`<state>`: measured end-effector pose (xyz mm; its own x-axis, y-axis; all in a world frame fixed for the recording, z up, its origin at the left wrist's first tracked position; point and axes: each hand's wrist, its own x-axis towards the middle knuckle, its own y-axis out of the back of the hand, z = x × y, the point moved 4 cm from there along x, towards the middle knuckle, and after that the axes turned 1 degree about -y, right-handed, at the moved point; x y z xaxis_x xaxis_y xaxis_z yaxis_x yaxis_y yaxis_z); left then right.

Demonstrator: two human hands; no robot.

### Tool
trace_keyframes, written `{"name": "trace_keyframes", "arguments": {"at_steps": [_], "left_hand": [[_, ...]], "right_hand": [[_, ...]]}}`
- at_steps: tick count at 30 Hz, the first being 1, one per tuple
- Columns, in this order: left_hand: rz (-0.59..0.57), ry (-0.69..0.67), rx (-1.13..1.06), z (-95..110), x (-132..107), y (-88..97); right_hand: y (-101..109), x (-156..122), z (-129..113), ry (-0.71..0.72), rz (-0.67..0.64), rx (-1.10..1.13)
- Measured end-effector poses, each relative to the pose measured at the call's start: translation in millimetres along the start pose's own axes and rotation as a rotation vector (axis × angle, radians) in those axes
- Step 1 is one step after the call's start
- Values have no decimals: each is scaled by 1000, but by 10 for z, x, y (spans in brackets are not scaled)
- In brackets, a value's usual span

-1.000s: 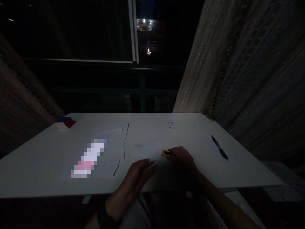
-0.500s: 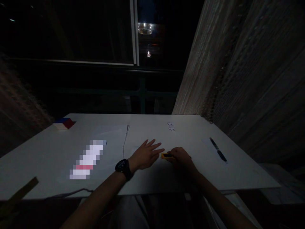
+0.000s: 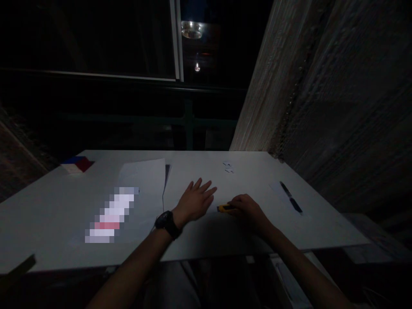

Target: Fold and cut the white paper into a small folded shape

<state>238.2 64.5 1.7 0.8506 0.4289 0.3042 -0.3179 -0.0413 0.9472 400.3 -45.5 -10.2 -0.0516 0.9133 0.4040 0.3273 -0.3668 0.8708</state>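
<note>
My left hand (image 3: 195, 199) lies flat with its fingers spread, palm down over the white table (image 3: 199, 165). It wears a black watch (image 3: 167, 224) on the wrist. My right hand (image 3: 247, 209) is closed around a yellow and black utility knife (image 3: 226, 208), whose tip points left toward my left hand. A small gap parts the knife from my left fingers. White paper sheets (image 3: 146, 174) lie left of my left hand, their right edge lifted. Whether a paper lies under my left hand is too dark to tell.
Two small cut paper pieces (image 3: 228, 167) lie toward the far edge. A black pen (image 3: 291, 197) rests on a paper slip at the right. A blue, red and white cube (image 3: 77, 164) sits at the far left. A curtain (image 3: 254, 86) hangs behind the table's right side.
The right hand with the knife has drawn slightly away from the left fingers. The far corner of the paper sheets now stands up higher. The view has shifted a little.
</note>
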Motion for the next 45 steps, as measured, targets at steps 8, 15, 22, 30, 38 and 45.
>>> {"name": "trace_keyframes", "arguments": {"at_steps": [8, 15, 22, 30, 38, 45], "left_hand": [[-62, -114, -4, -125, 15, -60], [-51, -107, -9, -91, -4, -29], [-22, -123, 29, -74, -17, -27], [-41, -106, 55, -86, -9, -66], [-44, -98, 62, -85, -16, -65], [-55, -96, 62, -84, -8, -58]], "right_hand": [[-30, 19, -15, 54, 3, -31], [-63, 9, -41, 77, 17, -42], [-115, -5, -46, 93, 15, -135], [-107, -50, -62, 65, 21, -143], [-98, -75, -79, 47, 37, -145], [-14, -153, -114, -18, 34, -125]]}}
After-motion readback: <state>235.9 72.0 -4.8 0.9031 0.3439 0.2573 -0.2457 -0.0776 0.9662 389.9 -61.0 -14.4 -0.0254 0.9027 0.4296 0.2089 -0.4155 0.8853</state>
